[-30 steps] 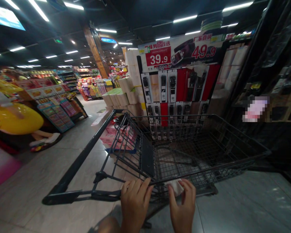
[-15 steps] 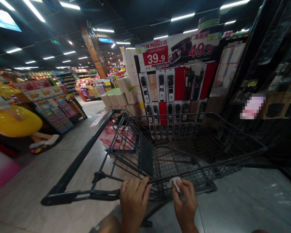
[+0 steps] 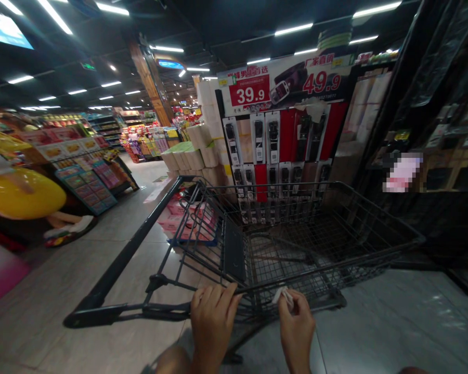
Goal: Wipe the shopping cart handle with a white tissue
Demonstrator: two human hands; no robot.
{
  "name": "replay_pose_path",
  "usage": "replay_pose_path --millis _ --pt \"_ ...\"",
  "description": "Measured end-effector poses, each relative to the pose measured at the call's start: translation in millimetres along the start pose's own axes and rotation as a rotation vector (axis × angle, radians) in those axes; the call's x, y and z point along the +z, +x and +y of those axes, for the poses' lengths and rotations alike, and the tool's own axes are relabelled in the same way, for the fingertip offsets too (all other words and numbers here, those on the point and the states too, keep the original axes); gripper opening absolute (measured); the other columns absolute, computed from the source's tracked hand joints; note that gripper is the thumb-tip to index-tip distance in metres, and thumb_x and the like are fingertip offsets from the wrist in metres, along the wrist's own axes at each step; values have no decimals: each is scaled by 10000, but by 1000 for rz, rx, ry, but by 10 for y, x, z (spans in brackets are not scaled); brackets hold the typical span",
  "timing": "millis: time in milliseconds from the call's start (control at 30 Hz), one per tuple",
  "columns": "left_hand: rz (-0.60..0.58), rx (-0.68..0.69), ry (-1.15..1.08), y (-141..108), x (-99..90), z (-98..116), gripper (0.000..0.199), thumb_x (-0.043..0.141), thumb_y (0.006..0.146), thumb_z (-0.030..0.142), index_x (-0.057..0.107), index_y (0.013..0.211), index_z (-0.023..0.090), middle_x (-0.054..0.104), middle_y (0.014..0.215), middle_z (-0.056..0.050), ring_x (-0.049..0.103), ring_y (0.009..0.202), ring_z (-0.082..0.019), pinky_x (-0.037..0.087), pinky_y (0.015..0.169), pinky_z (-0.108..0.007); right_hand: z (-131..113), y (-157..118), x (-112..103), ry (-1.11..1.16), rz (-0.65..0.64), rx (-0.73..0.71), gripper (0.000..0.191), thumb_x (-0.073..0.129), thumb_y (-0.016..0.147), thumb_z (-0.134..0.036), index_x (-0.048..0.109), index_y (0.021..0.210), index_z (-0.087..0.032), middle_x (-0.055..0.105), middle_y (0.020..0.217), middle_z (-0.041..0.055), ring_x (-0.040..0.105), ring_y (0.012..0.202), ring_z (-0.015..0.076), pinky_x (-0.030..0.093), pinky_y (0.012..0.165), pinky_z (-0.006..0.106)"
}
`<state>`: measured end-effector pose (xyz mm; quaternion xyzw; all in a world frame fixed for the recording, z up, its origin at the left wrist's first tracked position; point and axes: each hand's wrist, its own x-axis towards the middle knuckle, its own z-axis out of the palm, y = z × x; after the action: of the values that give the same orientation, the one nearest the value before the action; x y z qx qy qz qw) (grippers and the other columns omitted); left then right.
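Note:
A dark metal shopping cart [image 3: 234,249] stands side-on before me, with its handle at the left and its wire basket reaching right. My left hand [image 3: 214,317] is wrapped over the near side rail of the cart, fingers closed on it. Just to the right, my right hand [image 3: 297,322] pinches a crumpled white tissue [image 3: 283,297] close against the same rail. Part of the tissue is hidden by the fingers. Nothing can be made out inside the basket.
Behind the cart stands a rack of packaged belts [image 3: 273,135] under a price sign [image 3: 284,85]. Pink boxes [image 3: 179,221] sit on the floor beyond the cart. A yellow figure [image 3: 27,192] and a goods display [image 3: 88,182] are at the left; a wooden pillar [image 3: 152,85] rises behind.
My right hand has turned slightly and closed more around the tissue, which has shifted a little. My left hand stays on the rail. The view has shifted very slightly.

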<state>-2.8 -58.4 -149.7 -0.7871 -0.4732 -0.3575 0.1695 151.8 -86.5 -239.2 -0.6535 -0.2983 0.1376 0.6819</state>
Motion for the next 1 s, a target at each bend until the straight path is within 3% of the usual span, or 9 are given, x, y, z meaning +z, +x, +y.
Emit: replay_pose_path --millis 267,400,533,667,800,900,1000 --pt "-40 29 5 62 -93 31 178 476 885 271 646 889 218 598 666 6 504 675 -142 328 747 -315 -232 -92 13 86 -1 85 186 625 753 -353 640 750 -167 612 785 33 582 738 165 479 688 274" --pt "-58 30 18 74 -119 39 180 476 886 269 649 904 221 597 665 10 503 670 -140 327 757 -316 -319 -119 -6 40 10 -5 175 618 777 -340 636 747 -168 614 785 39 582 737 161 479 688 267" --pt "-20 19 19 38 -63 33 208 462 891 299 654 880 218 576 632 7 481 648 -149 327 743 -321 -381 -114 16 2 1 -204 105 606 802 -266 629 762 -172 619 797 53 598 755 163 491 698 272" --pt "-6 2 18 3 -17 26 232 454 893 320 659 871 216 574 628 -1 478 653 -150 324 750 -324 -318 -101 32 -66 -46 -400 54 599 805 -189 641 832 -170 613 812 61 609 748 163 501 673 273" --pt "-3 1 15 19 -30 29 246 448 896 329 661 862 211 576 628 -1 476 656 -150 323 752 -321 -202 -106 43 -90 -51 -486 76 586 807 -159 625 870 -176 599 845 59 614 761 158 506 672 273" --pt "-15 21 26 42 -45 32 225 466 888 321 659 858 209 578 631 4 479 660 -149 324 743 -312 -102 -133 48 -99 -77 -492 68 573 809 -151 614 853 -183 591 849 53 606 770 152 502 669 261" --pt "-6 17 32 48 -50 35 210 477 883 306 658 848 206 578 641 3 483 667 -147 327 745 -309 49 -163 23 -105 -112 -396 79 539 822 -167 615 831 -188 586 823 46 594 772 156 494 689 269"
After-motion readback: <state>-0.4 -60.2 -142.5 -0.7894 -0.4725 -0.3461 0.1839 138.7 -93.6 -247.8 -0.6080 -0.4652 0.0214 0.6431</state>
